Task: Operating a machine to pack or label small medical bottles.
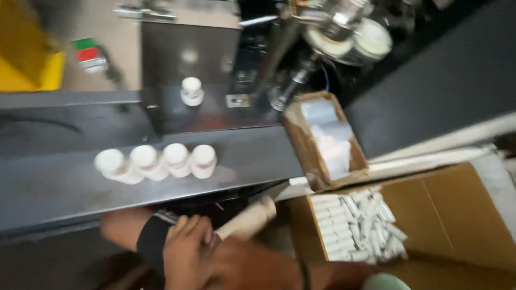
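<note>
Head view. One hand [185, 244], wearing a dark wrist band, is at the lower centre; which hand it is cannot be told. Its fingers [201, 228] are clenched around a pale cylindrical roll [248, 219], held tilted with the free end pointing up and right, toward the boxes. No second hand is identifiable.

Four white capped bottles [156, 161] stand in a touching row on the dark counter [59, 188], probably lined up for handling in sequence. A fifth white bottle [191, 90] stands apart on the machine plate [215, 59] behind.

A small brown box [306, 145] holds clear film. The large cardboard carton [457, 215] holds stacked white tubes [357, 225]. A red-green-white packet [88, 53] lies upper left.
</note>
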